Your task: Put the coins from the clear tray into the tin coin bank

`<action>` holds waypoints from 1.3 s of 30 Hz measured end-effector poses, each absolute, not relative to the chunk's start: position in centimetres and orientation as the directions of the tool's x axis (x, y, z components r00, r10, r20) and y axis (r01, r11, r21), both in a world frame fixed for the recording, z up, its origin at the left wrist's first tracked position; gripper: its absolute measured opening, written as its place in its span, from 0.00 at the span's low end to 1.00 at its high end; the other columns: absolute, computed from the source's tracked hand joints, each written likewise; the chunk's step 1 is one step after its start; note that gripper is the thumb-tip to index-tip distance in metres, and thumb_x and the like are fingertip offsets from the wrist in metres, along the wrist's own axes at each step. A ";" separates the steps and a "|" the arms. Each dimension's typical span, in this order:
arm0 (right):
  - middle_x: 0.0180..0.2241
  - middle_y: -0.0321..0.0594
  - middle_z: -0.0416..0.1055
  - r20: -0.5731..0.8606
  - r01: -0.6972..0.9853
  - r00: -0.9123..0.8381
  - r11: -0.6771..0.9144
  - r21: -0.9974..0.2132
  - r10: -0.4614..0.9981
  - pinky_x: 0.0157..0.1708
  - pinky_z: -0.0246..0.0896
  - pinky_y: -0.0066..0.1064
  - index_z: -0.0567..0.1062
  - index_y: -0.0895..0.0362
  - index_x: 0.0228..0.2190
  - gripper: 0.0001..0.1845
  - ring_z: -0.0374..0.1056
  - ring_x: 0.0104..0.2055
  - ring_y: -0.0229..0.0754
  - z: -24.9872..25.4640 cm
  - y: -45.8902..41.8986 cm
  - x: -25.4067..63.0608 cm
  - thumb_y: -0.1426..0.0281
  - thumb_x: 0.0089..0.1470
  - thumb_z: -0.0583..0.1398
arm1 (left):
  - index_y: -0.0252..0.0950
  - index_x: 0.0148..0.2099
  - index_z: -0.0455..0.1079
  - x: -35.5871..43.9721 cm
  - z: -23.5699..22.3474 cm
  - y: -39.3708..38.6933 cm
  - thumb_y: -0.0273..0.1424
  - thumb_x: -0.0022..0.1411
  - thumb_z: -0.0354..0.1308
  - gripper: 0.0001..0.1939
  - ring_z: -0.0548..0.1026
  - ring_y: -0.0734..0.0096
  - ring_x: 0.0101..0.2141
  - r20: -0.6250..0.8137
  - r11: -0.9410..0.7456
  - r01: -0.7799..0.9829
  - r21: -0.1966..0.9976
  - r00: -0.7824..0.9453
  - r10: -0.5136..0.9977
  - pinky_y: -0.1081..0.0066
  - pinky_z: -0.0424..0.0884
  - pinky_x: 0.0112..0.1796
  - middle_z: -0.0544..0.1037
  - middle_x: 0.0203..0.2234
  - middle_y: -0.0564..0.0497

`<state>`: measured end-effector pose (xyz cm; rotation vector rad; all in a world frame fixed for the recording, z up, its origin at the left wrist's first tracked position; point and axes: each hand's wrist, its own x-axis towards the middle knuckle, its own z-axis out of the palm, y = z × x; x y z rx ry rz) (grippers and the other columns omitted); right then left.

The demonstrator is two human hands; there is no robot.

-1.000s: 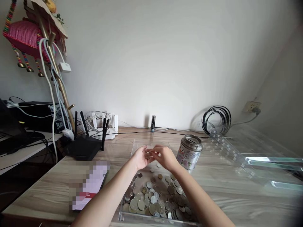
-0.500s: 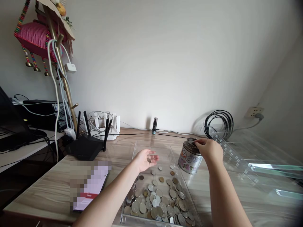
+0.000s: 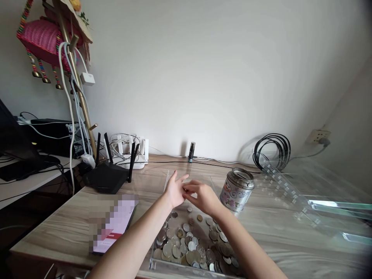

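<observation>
Head view: from here I see the left hand (image 3: 175, 192), palm open, meeting the right hand's (image 3: 202, 196) bent fingers over the clear tray (image 3: 152, 264); what they pinch, I can't tell. Coins (image 3: 192, 245) lie inside, a slotted floral tin (image 3: 236, 192) standing just right

Six o'clock: your bare right hand (image 3: 202, 197) hides part of your bare left hand (image 3: 175, 192) | five o'clock: your right forearm (image 3: 247, 244) covers some round metal coins (image 3: 192, 246) | between seven and eight: lilac phone screen (image 3: 117, 226) pixelated, unreadable | nine: black flat monitor (image 3: 11, 135) cut off | near four: clear plastic panels (image 3: 343, 205) blurred, cut off
</observation>
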<state>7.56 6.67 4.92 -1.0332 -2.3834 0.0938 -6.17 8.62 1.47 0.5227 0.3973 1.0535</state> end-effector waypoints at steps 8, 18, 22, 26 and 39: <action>0.29 0.38 0.65 0.436 0.771 -0.548 0.633 -0.067 0.714 0.24 0.48 0.24 0.70 0.54 0.32 0.13 0.60 0.28 0.33 4.4 7.2 7.8 0.69 0.51 0.47 | 0.34 0.46 0.59 -5.8 1.6 8.3 0.51 0.51 0.40 0.29 0.67 0.70 0.27 0.051 0.482 -0.691 0.538 0.597 0.800 0.69 0.61 0.32 0.66 0.25 0.49; 0.29 0.37 0.67 0.502 0.809 -0.467 0.581 -0.091 0.728 0.26 0.49 0.23 0.70 0.54 0.28 0.11 0.60 0.31 0.34 6.5 6.5 9.0 0.68 0.49 0.48 | 0.33 0.42 0.62 -5.3 2.8 7.2 0.49 0.53 0.39 0.26 0.69 0.68 0.33 -0.009 0.453 -0.634 0.628 0.575 0.818 0.67 0.61 0.37 0.69 0.30 0.45; 0.32 0.40 0.68 0.757 0.914 -0.100 0.361 -0.187 0.646 0.30 0.50 0.27 0.71 0.54 0.31 0.13 0.60 0.34 0.38 8.8 7.5 13.3 0.66 0.49 0.48 | 0.36 0.47 0.58 -5.5 3.0 7.2 0.49 0.53 0.39 0.27 0.68 0.63 0.39 -0.068 0.401 -0.580 0.709 0.509 0.858 0.63 0.62 0.37 0.68 0.39 0.42; 0.28 0.45 0.68 0.733 0.952 0.193 0.056 -0.301 0.652 0.25 0.49 0.31 0.73 0.56 0.27 0.14 0.59 0.33 0.44 9.7 9.7 18.2 0.62 0.44 0.52 | 0.36 0.49 0.56 -5.7 2.5 7.7 0.45 0.53 0.44 0.24 0.68 0.64 0.40 -0.121 0.384 -0.494 0.780 0.483 0.867 0.64 0.63 0.36 0.68 0.40 0.42; 0.30 0.43 0.69 0.763 0.943 0.070 0.208 -0.261 0.643 0.30 0.54 0.31 0.72 0.58 0.30 0.16 0.62 0.31 0.41 8.4 9.5 17.4 0.64 0.47 0.49 | 0.36 0.30 0.67 -5.0 0.0 8.0 0.31 0.47 0.53 0.06 0.60 0.62 0.48 -0.054 0.053 0.009 0.999 0.232 0.971 0.66 0.56 0.45 0.69 0.39 0.47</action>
